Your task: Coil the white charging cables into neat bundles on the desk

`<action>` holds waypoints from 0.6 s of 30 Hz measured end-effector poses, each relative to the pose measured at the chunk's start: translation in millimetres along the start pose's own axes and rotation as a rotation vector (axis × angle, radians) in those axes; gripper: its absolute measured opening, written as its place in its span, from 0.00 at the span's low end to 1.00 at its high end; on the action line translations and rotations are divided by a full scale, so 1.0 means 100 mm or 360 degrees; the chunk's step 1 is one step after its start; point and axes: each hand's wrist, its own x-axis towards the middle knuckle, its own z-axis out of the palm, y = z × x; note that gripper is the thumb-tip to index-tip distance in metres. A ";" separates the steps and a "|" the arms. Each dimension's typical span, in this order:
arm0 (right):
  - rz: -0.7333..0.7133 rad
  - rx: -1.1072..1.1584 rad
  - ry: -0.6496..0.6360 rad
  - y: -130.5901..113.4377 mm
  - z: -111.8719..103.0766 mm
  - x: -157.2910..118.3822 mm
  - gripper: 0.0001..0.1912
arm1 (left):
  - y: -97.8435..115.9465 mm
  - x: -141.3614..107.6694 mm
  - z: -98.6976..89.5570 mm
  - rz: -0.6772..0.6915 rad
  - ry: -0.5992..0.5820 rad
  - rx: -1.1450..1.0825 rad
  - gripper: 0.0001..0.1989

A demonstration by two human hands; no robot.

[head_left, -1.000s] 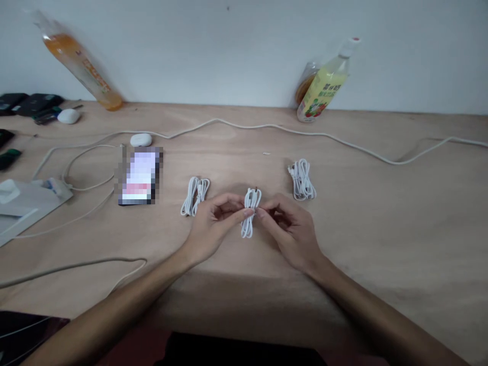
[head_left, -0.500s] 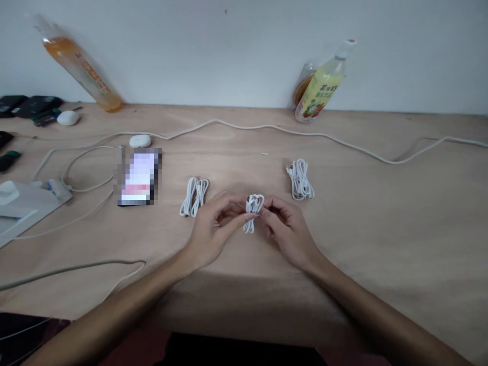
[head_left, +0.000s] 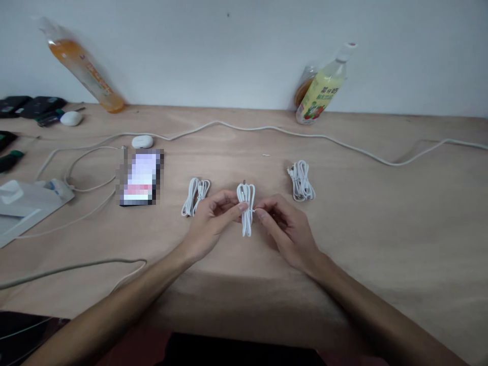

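Observation:
A coiled white cable bundle (head_left: pixel 247 223) is upright over the middle of the table, pinched at its waist by my left hand (head_left: pixel 215 218). The thumb lies across its front. On its right side my right hand (head_left: pixel 287 226) pinches a thin white tie (head_left: pixel 254 210) that sticks out from the bundle. Left of my left hand lies another bundled white cable (head_left: pixel 195 196), close to the fingers. A further white cable bundle (head_left: pixel 301 181) rests on the table beyond my right hand.
A long white cord (head_left: pixel 236 127) crosses the table behind the hands. A lit phone (head_left: pixel 141 178) and white earbud case (head_left: pixel 142 142) lie left. Bottles (head_left: pixel 318 94) (head_left: pixel 91 76) lean by the wall. A white paper item (head_left: pixel 30 203) and dark objects sit far left.
The held bundle has turned from a foreshortened view to show its full length, and moved slightly left. My right fingers have drawn a little away from it, pinching the tie.

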 end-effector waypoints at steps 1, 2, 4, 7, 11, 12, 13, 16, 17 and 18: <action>-0.0005 -0.0028 -0.0002 0.00 0.00 0.00 0.06 | 0.00 0.00 0.00 -0.0011 0.0003 -0.0008 0.08; 0.0001 -0.0040 -0.0008 0.01 -0.01 0.00 0.06 | 0.00 0.00 0.00 -0.0017 0.0006 -0.0015 0.08; 0.0033 -0.0038 -0.0020 0.02 0.00 0.00 0.07 | 0.00 0.00 0.00 -0.0020 0.0009 -0.0028 0.08; 0.0066 -0.0008 -0.0033 0.05 0.01 -0.01 0.06 | 0.00 0.00 0.01 -0.0008 0.0013 -0.0038 0.08; 0.0018 -0.0117 0.0005 0.05 0.03 -0.02 0.05 | 0.00 0.00 0.01 0.0045 0.0015 -0.0001 0.08; -0.0025 -0.0195 0.0036 0.06 0.03 -0.02 0.05 | 0.00 -0.01 0.01 0.0066 0.0023 0.0025 0.08; -0.0079 -0.0282 0.0072 0.06 0.03 -0.03 0.05 | 0.00 -0.01 0.01 0.0082 0.0033 0.0063 0.08; -0.0276 -0.0545 0.0187 0.07 0.04 -0.06 0.05 | 0.01 -0.04 0.03 0.0138 0.0086 0.0197 0.08; -0.0331 -0.0626 0.0218 0.08 0.05 -0.08 0.06 | 0.01 -0.04 0.03 0.0153 0.0103 0.0234 0.09; -0.0379 -0.0701 0.0245 0.08 0.06 -0.09 0.06 | 0.02 -0.05 0.04 0.0167 0.0114 0.0259 0.09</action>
